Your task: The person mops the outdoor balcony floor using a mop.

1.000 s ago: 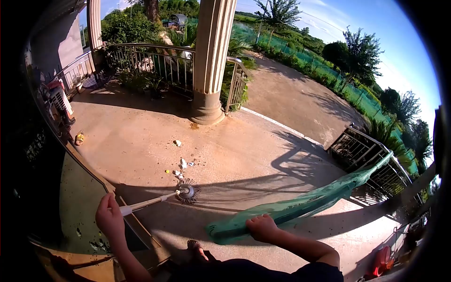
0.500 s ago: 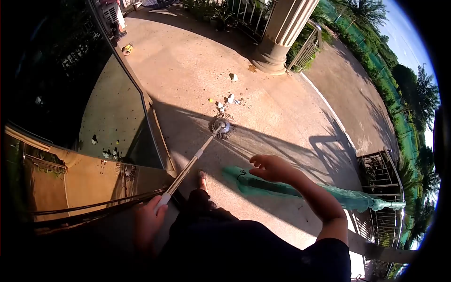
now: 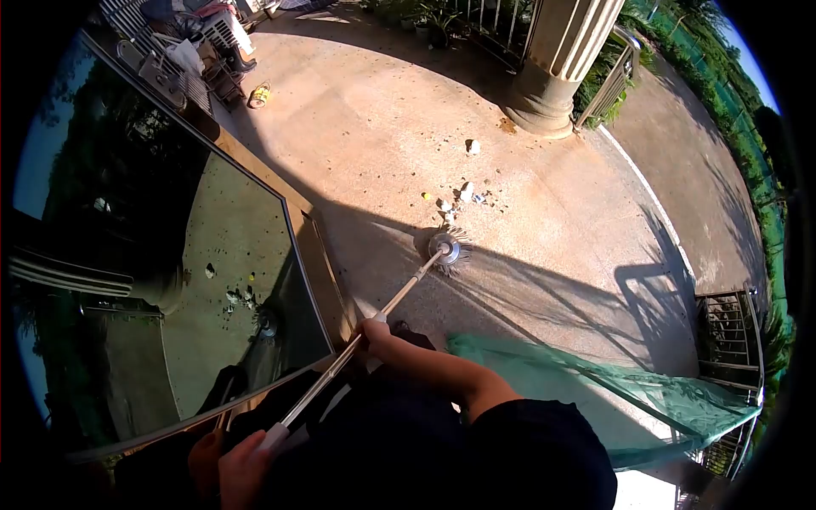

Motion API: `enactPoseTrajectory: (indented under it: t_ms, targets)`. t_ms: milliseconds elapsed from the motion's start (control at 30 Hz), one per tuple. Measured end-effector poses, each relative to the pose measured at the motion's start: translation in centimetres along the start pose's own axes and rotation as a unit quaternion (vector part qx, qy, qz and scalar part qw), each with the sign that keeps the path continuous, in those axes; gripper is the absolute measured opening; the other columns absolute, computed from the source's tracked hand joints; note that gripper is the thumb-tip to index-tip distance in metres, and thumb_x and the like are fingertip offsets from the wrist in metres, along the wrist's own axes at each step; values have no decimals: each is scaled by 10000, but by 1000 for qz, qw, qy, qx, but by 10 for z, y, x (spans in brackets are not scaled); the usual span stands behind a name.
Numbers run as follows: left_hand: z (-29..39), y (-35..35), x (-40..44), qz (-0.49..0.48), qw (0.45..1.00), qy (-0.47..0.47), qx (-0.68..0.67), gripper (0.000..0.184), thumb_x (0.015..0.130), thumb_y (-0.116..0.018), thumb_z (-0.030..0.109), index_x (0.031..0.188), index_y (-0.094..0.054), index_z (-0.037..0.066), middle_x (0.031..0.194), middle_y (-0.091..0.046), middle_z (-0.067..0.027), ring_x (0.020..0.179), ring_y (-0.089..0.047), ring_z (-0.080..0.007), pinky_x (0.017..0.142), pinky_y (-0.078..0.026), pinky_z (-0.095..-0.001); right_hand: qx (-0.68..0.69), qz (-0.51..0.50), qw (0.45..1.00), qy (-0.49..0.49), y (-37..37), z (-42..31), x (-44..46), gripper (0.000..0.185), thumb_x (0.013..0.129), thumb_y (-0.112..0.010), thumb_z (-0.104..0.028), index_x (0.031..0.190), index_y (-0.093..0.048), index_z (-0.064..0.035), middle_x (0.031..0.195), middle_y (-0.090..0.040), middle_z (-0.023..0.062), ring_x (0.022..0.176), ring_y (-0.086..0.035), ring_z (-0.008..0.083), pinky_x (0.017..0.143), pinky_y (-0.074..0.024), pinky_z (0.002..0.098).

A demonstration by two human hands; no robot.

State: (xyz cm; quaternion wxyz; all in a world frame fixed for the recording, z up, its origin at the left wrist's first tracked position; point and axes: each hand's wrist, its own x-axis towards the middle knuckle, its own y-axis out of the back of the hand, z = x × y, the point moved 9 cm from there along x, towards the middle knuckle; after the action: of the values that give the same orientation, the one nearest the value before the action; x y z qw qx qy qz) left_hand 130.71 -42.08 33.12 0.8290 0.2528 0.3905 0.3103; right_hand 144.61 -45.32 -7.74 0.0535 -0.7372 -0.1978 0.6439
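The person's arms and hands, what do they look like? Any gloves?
No gloves: the left hand and right hand are bare. The right arm has a short, dark sleeve ending near the elbow, with no markings visible. I can't make out a left sleeve.

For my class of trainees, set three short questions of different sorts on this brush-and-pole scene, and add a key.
1. True or false: the left hand and the right hand are both on the pole.

2. Multiple choice: which hand is nearer the round brush head?
A. The left hand
B. The right hand
C. Both equally near

3. Fill in the missing word: the netting on the person's right is ____ in colour.

Key: 1. True. 2. B. 3. Green.
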Motion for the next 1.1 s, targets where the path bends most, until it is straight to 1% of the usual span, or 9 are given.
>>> enactPoseTrajectory:
  t_ms: [67,133,167,233,500,700,900,967,1100]
  targets:
    - [12,20,4,15,998,2,-59,316,810,-410,220,913,-506,-63,737,-554,-130,663,-549,-274,663,-438,-365,-41,-30,999,-7,-21,-1,-8,75,610,-546,-40,578,-490,-1,563,-506,97,476,-514,212,423,-426,296]
    - [38,17,-1,-23,912,-216,349,303,817,-416,189,1026,-477,-22,875,-543,-127,728,-534,-228,645,-432,-308,-65,-45,997,8,-30,-14,-13,102,601,-574,-50,624,-503,21,595,-532,110,489,-530,220,442,-438,308]
    - [44,16,11,-8,943,-82,321,265,806,-447,187,986,-504,1,860,-564,-124,733,-541,-204,632,-430,-295,-80,-49,995,21,-32,-21,-7,126,597,-585,-53,648,-508,33,613,-543,120,497,-537,225,452,-445,317]
    - [57,9,30,-6,960,-23,279,260,790,-465,178,979,-512,5,853,-567,-125,738,-546,-207,636,-431,-294,-155,-10,987,48,-22,-41,7,178,607,-588,-61,696,-492,58,615,-546,126,515,-551,226,454,-452,319]
    - [117,-14,149,-38,948,-65,308,252,726,-539,138,948,-541,21,825,-578,-126,759,-566,-216,654,-433,-290,-94,-14,989,115,-8,-164,23,331,589,-652,-239,686,-538,56,634,-554,110,510,-544,190,431,-430,299]
    - [154,-57,231,-56,887,-285,359,268,656,-564,183,907,-541,93,677,-535,-100,643,-548,-258,531,-418,-324,-38,46,995,77,52,-260,38,341,566,-670,-238,696,-551,55,619,-564,105,481,-541,174,432,-435,280]
    - [197,-99,321,-115,861,-319,380,281,711,-520,258,966,-503,142,726,-540,-88,632,-547,-261,508,-423,-335,200,71,967,142,88,-333,69,200,622,-631,-150,585,-507,3,487,-471,57,364,-437,149,315,-326,277]
    - [222,-128,341,-137,793,-376,460,275,713,-528,277,950,-506,140,705,-535,-85,609,-542,-263,488,-418,-348,235,67,961,131,96,-361,74,179,617,-633,-150,575,-505,-32,485,-466,37,347,-394,134,310,-282,284]
    - [311,-161,348,-109,747,-496,428,342,647,-610,240,940,-503,100,661,-517,-101,570,-528,-277,472,-410,-360,204,104,964,133,115,-415,8,242,621,-641,-225,626,-510,-21,492,-469,33,348,-386,140,319,-282,276]
